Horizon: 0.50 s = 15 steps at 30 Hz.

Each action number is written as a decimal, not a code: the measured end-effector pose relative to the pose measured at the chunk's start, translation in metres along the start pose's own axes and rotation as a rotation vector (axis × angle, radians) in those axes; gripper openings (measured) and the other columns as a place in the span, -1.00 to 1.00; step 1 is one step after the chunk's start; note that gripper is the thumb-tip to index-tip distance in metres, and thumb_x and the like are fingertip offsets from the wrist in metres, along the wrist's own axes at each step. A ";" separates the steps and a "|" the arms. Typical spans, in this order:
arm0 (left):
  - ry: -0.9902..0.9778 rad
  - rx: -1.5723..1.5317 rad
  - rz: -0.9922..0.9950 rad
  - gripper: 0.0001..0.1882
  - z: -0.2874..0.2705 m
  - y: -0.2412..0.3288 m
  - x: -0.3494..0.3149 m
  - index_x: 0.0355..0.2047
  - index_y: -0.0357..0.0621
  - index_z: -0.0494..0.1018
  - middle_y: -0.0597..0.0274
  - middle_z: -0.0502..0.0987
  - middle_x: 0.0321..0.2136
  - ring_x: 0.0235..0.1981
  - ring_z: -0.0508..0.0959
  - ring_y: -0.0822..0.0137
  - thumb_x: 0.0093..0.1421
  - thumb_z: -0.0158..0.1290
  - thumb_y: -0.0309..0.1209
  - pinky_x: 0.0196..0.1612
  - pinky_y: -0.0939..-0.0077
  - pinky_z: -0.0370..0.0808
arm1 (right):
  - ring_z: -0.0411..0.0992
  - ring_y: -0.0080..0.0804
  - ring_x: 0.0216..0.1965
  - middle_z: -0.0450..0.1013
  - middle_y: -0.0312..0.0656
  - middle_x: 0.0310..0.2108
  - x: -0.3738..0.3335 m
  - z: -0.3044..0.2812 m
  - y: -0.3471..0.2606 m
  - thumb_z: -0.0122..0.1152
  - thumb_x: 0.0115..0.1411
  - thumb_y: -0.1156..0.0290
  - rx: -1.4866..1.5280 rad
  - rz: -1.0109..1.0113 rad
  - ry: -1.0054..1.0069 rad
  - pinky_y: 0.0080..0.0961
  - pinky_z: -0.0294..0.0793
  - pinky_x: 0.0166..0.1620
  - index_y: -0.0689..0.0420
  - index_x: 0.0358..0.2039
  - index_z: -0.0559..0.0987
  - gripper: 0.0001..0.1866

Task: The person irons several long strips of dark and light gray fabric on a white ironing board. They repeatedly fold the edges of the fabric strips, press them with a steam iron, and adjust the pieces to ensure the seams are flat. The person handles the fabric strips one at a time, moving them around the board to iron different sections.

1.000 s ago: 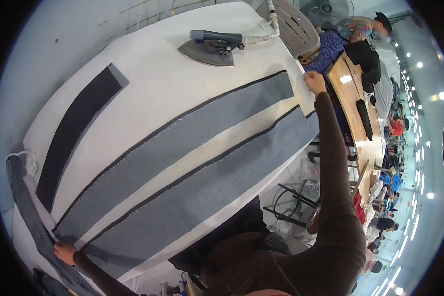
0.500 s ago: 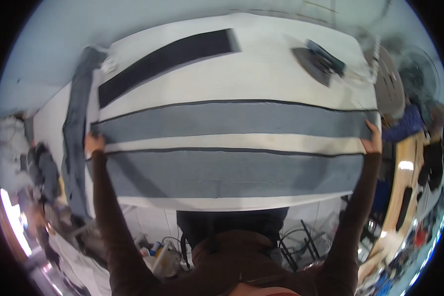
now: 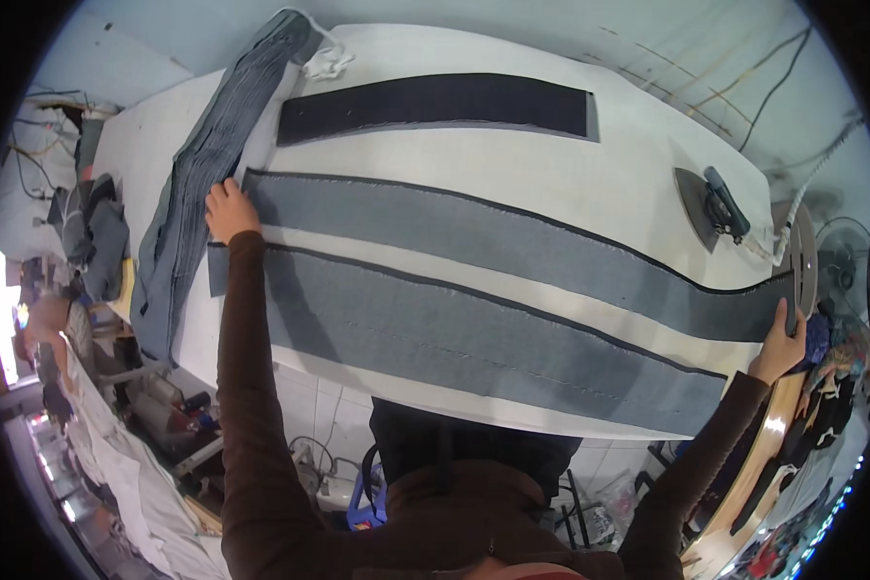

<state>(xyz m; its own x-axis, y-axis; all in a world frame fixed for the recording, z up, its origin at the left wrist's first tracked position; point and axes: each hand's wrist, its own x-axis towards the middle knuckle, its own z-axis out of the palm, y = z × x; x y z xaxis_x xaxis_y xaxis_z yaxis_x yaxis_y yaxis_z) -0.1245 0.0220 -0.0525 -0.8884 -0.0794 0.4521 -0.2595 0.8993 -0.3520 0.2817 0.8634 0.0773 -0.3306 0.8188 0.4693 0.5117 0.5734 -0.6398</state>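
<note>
**Desk:** Who holds what in this workroom shot?

**Photographer:** A person in brown sleeves spans a white-covered bench (image 3: pixel 512 176), arms wide. The right hand (image 3: pixel 775 350) pinches the far right end of the upper gray strip (image 3: pixel 474 234) between thumb and fingers, that end curving upward at the bench's right edge.

**Desk:** And the other side?

**Photographer:** The left hand (image 3: pixel 230 213) lies palm down, its fingers close together, between the upper strip's left end and a thick bundle of gray strips (image 3: pixel 208 159). The fingertips meet the bundle's edge; whether they grip anything, I cannot tell.

**Desk:** Where does the upper strip run?

**Photographer:** Across the middle of the bench, dark along its far edge, dipping toward the right. Nearer the person lies a wider lower gray strip (image 3: pixel 454 338), also dark-edged, with a broken line of stitch-like marks along it. A band of white bench separates the two.

**Desk:** Anything beyond?

**Photographer:** A short black strip (image 3: pixel 435 106) lies near the back, bordered in gray at its right end. An iron (image 3: pixel 720 208) rests at far right; a crumpled white cloth (image 3: pixel 329 64) sits beside the bundle's top.
</note>
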 end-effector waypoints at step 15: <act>-0.091 -1.057 0.101 -0.78 -0.131 0.012 0.028 0.04 -0.15 0.55 0.25 0.59 -0.41 -0.38 0.54 0.43 0.42 0.22 -0.44 -0.23 0.49 0.49 | 0.55 -0.45 -0.01 0.63 -0.18 -0.01 0.031 -0.040 -0.018 0.47 0.35 0.43 0.398 0.032 -0.058 -0.51 0.51 0.15 0.33 0.08 0.65 -0.64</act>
<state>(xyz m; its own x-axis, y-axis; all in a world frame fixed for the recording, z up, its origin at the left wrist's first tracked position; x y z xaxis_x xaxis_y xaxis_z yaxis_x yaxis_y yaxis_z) -0.1027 0.0863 0.0630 -0.9237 0.0243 0.3824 0.2389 0.8169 0.5250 0.2937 0.8769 0.1273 -0.3699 0.8301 0.4173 0.1787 0.5044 -0.8448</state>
